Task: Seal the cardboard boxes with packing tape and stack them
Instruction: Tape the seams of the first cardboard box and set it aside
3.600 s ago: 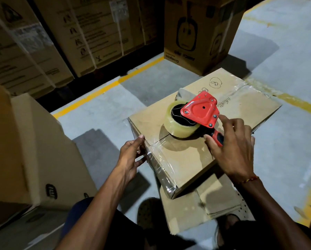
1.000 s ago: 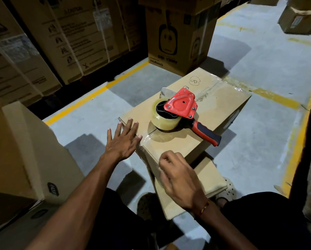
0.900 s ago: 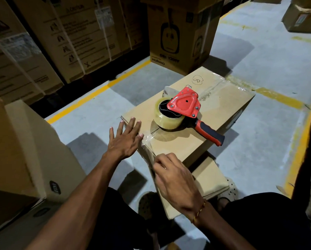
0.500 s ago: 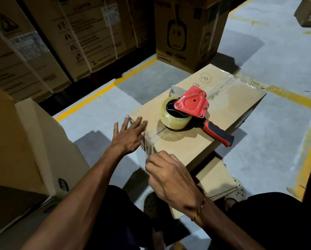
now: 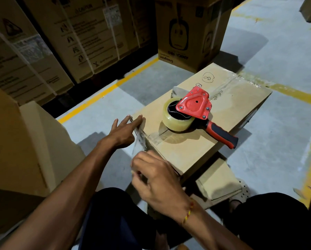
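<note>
**boxguy:** While the head cam looks down, the cardboard box (image 5: 196, 141) sits on the grey floor (image 5: 277, 141) right in front of the person's knees, resting on a flattened piece of cardboard (image 5: 217, 183). Clear packing tape (image 5: 142, 139) runs along the near end of the lid and folds down over the left corner. Anyone else see that?

**tapefan:** Yep. The left hand (image 5: 123, 131) lies flat with straight, spread fingers, pressing on the box's left edge where the tape wraps over. The right hand (image 5: 156, 179) is at the near corner with fingers curled in; it's motion-blurred, so whether it pinches the tape end or just rubs it down, can't tell.

**boxguy:** And the dispenser?

**tapefan:** The red tape dispenser (image 5: 194, 107) lies on its side on top of the box, near the middle, nobody touching it. Its clear roll points toward the left hand and the red-and-black handle sticks out toward the right edge.

**boxguy:** Background stuff: tall printed cartons (image 5: 69, 42) along a yellow floor line (image 5: 106, 91), one more printed box (image 5: 187, 33) just behind the taped one, and a plain carton (image 5: 24, 141) at the left.
</note>
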{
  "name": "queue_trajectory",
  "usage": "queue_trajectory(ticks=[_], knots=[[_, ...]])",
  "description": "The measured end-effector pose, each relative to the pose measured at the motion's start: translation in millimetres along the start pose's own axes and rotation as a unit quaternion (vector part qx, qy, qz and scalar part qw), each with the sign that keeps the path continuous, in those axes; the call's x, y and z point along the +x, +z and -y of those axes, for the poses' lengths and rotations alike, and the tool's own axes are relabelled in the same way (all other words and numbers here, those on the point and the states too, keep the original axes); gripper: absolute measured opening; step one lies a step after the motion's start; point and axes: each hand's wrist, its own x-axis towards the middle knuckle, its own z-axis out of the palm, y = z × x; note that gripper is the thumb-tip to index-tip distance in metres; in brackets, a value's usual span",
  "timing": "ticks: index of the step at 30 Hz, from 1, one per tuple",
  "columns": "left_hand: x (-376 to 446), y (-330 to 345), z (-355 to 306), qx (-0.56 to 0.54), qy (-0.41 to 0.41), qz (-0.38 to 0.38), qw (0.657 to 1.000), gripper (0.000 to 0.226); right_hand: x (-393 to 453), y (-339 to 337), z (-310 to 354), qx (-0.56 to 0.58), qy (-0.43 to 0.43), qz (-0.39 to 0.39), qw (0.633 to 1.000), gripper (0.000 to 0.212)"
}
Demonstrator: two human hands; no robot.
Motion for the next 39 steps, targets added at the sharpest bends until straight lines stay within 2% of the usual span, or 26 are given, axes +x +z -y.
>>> queue_trajectory(ticks=[5, 10, 13, 18, 20, 23, 27, 30, 35, 39], knots=[[2, 1, 12, -0.021, 0.021, 0.010, 1.000, 0.102, 6, 21, 9, 0.121, 0.067, -0.042, 0.989, 0.018], [3, 0, 18, -0.052, 0.035, 0.000, 0.998, 0.095, 18, 20, 17, 0.239, 0.184, -0.124, 0.945, 0.020], [6, 1, 19, -0.075, 0.027, 0.000, 0.997, 0.097, 13, -5, 6, 0.345, 0.285, -0.197, 0.872, 0.024], [13, 7, 19, -0.113, 0.022, -0.016, 0.993, 0.093, -26, -29, -22, 0.494, 0.404, -0.291, 0.712, 0.050], [14, 9, 16, -0.119, 0.012, -0.026, 0.993, 0.088, -37, -23, -27, 0.507, 0.432, -0.295, 0.685, 0.045], [12, 11, 11, -0.126, -0.004, -0.054, 0.991, 0.073, -48, -15, -30, 0.478, 0.470, -0.268, 0.692, 0.029], [11, 19, 7, -0.095, -0.011, -0.101, 0.990, 0.056, -58, -11, -35, 0.432, 0.494, -0.237, 0.717, 0.033], [8, 23, -6, -0.069, -0.041, -0.132, 0.988, 0.063, -60, -11, -36, 0.380, 0.492, -0.224, 0.750, 0.027], [3, 28, -19, -0.018, -0.047, -0.150, 0.987, 0.077, -65, -8, -41, 0.320, 0.483, -0.206, 0.789, 0.030], [3, 31, -14, -0.086, -0.043, -0.141, 0.985, 0.078, -69, -4, -47, 0.251, 0.455, -0.213, 0.827, 0.030]])
